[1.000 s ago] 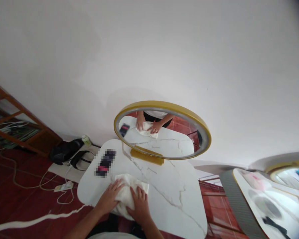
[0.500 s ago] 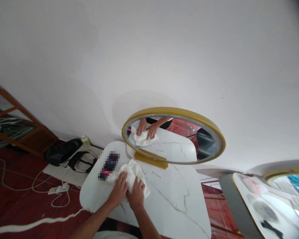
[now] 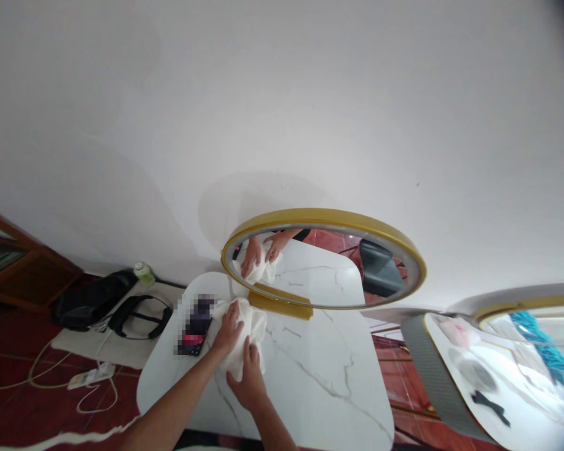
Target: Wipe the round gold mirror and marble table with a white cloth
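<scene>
We find both hands palm down on a white cloth (image 3: 258,321), which lies bunched on the left part of the marbled desk (image 3: 305,376), just in front of the round mirror (image 3: 319,269). The left hand (image 3: 229,331) lies spread over the middle of the cloth, fingers stretched forward. The right hand (image 3: 248,378) rests nearer the person, thumb set wide of the fingers, over the cloth's near right part. Both palms and the cloth's underside are hidden from us, and the left forearm covers part of its near edge.

A dark, flat object (image 3: 195,329) lies just left of the cloth; its surface is masked by coarse blocks and we cannot read it. The mirror repeats the hands and cloth, with the forearms cut off by its rim. On the floor side, we note a black bag (image 3: 91,300) and a bottle (image 3: 143,273) whose label is illegible. At right, a second mirror (image 3: 521,307) runs out of view, its contents blurred.
</scene>
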A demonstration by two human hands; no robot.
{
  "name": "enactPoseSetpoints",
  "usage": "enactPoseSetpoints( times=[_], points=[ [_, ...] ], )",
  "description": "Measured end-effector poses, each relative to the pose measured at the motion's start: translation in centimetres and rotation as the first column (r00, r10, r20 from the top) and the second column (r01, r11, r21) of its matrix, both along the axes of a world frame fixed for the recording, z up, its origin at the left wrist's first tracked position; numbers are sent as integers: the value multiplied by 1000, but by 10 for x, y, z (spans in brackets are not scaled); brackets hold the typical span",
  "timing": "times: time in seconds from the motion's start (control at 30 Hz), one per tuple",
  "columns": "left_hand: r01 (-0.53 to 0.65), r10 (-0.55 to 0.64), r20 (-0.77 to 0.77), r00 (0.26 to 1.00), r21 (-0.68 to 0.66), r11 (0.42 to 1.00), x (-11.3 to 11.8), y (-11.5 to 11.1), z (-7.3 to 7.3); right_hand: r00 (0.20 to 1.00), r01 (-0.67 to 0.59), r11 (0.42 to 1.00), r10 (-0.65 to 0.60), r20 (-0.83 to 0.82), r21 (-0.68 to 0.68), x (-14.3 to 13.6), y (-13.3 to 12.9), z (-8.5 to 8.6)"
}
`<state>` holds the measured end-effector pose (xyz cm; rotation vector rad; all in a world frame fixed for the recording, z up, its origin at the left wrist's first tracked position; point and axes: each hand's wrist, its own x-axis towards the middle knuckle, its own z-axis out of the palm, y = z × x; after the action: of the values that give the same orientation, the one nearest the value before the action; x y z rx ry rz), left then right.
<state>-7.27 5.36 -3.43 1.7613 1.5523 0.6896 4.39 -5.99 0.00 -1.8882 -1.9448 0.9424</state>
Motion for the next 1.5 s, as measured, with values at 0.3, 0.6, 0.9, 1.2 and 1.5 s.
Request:
enactPoseSetpoints(
  times=[0.3,0.6,0.9,1.2,1.5],
  points=[
    [41,-39,-65,997,34,999,-11,45,11,998,-23,1000,22,-66,-5,-14,37,2],
    [-1,9,-135,991,62,998,-9,64,10,999,15,1000,-15,-32,-14,-19,64,10],
    [17,-4,-176,984,74,997,-13,4,18,997,-70,995,67,-44,-68,-2,13,15],
    [38,-32,-183,983,31,999,-12,-86,14,962,-268,928,246,-116,-260,17,-57,16],
    [139,-118,-254,960,65,988,-14,-47,20,972,-226,945,202,-124,-236,7,-28,8]
  ],
)
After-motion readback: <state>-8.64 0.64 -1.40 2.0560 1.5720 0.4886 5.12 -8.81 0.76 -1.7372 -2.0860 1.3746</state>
